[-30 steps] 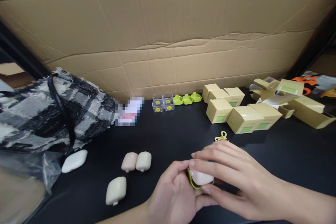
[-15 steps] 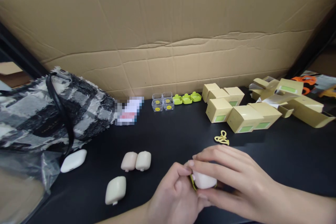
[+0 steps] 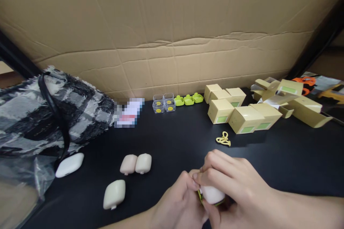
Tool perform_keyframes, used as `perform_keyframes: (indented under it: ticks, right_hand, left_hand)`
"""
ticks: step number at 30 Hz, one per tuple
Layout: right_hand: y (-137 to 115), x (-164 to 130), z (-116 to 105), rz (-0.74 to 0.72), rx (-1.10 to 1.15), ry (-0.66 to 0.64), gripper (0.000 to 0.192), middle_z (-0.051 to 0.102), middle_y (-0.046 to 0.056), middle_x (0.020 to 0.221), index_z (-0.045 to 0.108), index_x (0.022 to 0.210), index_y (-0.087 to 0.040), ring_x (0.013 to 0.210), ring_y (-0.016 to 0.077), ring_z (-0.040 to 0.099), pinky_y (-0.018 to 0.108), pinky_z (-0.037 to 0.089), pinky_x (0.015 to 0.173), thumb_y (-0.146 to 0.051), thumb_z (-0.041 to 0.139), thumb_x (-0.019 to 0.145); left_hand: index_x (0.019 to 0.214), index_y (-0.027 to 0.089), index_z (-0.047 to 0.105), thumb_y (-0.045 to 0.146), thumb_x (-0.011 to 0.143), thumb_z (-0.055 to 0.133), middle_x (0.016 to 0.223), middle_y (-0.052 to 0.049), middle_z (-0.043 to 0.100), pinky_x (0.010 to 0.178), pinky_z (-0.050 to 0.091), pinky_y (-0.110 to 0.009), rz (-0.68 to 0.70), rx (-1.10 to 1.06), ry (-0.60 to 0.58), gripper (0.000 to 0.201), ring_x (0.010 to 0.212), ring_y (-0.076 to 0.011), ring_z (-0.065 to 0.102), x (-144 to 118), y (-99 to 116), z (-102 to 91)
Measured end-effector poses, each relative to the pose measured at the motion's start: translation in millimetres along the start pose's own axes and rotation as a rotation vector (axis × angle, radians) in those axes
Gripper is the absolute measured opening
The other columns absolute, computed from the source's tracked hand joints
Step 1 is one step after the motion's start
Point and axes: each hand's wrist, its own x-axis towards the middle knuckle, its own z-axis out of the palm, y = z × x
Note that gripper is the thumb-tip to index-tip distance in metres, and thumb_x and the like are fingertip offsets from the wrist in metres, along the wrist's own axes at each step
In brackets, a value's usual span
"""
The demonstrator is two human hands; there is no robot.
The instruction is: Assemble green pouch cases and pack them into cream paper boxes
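Observation:
My left hand and my right hand are closed together on a small pale earbud case with a lime-green rim, low over the black table. Fingers cover most of the case. A yellow looped cord lies just beyond my right hand. Left of my hands lie three beige case covers, two side by side and a third cover nearer me.
A white earbud case lies beside a grey plaid bag at the left. Clear small boxes, lime-green pieces and several yellow cartons line the back, under a cardboard wall. Opened cartons lie at the right.
Both hands have drawn closer to me and lower in view, still on the case. My right fingers have curled more tightly over it, uncovering the yellow cord.

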Motion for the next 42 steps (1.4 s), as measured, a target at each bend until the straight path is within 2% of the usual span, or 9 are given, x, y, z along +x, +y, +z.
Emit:
perform_keyframes:
  ticks: [8,22,24,27,33,35,37,40,42]
  right_hand:
    - [-2.1,1.9,1.3,0.087,-0.006,-0.035,0.023,0.047,-0.001,0.071,0.048,0.076,-0.022,0.062,0.0148,0.043,0.026,0.024,0.046,-0.01,0.05,0.057]
    - [3.3,2.6,-4.7,0.157,0.149,-0.15,0.02,0.051,0.0,0.079,0.06,0.086,-0.023,0.072,0.0161,0.05,0.026,0.037,0.054,-0.014,0.062,0.068]
    - [9.0,2.7,-9.1,0.154,0.247,-0.222,0.037,0.054,0.002,0.09,0.06,0.108,-0.024,0.082,0.0173,0.054,0.027,0.045,0.063,-0.021,0.069,0.072]
    - [18.9,3.2,-14.9,0.216,0.434,-0.277,0.077,0.051,0.007,0.114,0.042,0.133,-0.023,0.098,0.0194,0.057,0.03,0.051,0.08,-0.029,0.08,0.066]
    - [31.3,3.5,-11.7,0.281,0.641,-0.16,0.044,0.053,0.006,0.118,0.054,0.105,-0.022,0.11,0.0205,0.056,0.034,0.046,0.095,-0.018,0.076,0.067]
    - [34.4,4.6,-8.3,0.29,0.71,-0.05,0.041,0.052,0.008,0.12,0.052,0.103,-0.022,0.11,0.0208,0.057,0.036,0.047,0.094,-0.019,0.074,0.069]
    - [37.9,6.9,-5.5,0.301,0.806,0.083,0.038,0.052,0.009,0.121,0.048,0.102,-0.023,0.104,0.0192,0.06,0.036,0.051,0.089,-0.019,0.07,0.072]
    - [42.5,11.1,-3.2,0.333,0.931,0.214,0.034,0.055,0.01,0.12,0.042,0.097,-0.024,0.085,0.0149,0.065,0.033,0.056,0.076,-0.025,0.068,0.076]
    - [44.1,13.1,-2.9,0.359,0.926,0.24,0.034,0.059,0.01,0.117,0.041,0.097,-0.024,0.081,0.0141,0.065,0.03,0.056,0.072,-0.027,0.068,0.076]
  left_hand:
    - [0.072,0.022,0.05,0.025,0.069,0.059,0.075,0.003,0.053,0.079,0.031,-0.028,-0.03,0.067,0.036,0.01,0.093,-0.0204,0.053,-0.4,0.5,-2.6]
    - [0.085,0.02,0.058,0.024,0.073,0.054,0.082,0.001,0.058,0.084,0.035,-0.033,0.013,0.099,-0.043,0.013,0.09,-0.0198,0.056,-3.3,-0.3,-10.6]
    - [0.096,0.019,0.059,0.029,0.075,0.055,0.084,-0.001,0.061,0.08,0.037,-0.032,0.002,0.125,-0.073,0.024,0.083,-0.0188,0.058,-4.6,3.3,-6.6]
    - [0.104,0.017,0.056,0.037,0.078,0.058,0.084,-0.005,0.066,0.076,0.039,-0.032,0.086,0.213,-0.054,0.032,0.078,-0.0187,0.061,-6.1,9.1,1.0]
    - [0.11,0.018,0.047,0.049,0.08,0.061,0.099,-0.009,0.067,0.086,0.042,-0.039,0.172,0.432,-0.014,0.045,0.092,-0.0223,0.064,-9.3,14.6,3.2]
    - [0.119,0.022,0.041,0.048,0.083,0.059,0.107,-0.009,0.063,0.084,0.044,-0.041,0.267,0.621,0.013,0.048,0.093,-0.0227,0.064,-13.6,20.9,5.8]
    - [0.127,0.026,0.037,0.039,0.086,0.059,0.111,-0.009,0.06,0.085,0.044,-0.039,0.5,0.962,0.073,0.049,0.098,-0.023,0.061,-18.5,35.1,13.9]
    - [0.121,0.024,0.049,0.029,0.089,0.055,0.11,-0.008,0.06,0.093,0.039,-0.038,0.816,1.674,0.236,0.033,0.105,-0.0237,0.055,-19.6,73.7,31.8]
    - [0.111,0.021,0.056,0.03,0.09,0.051,0.108,-0.009,0.06,0.094,0.04,-0.041,0.835,2.234,0.326,0.023,0.107,-0.0261,0.053,-11.6,106.1,39.0]
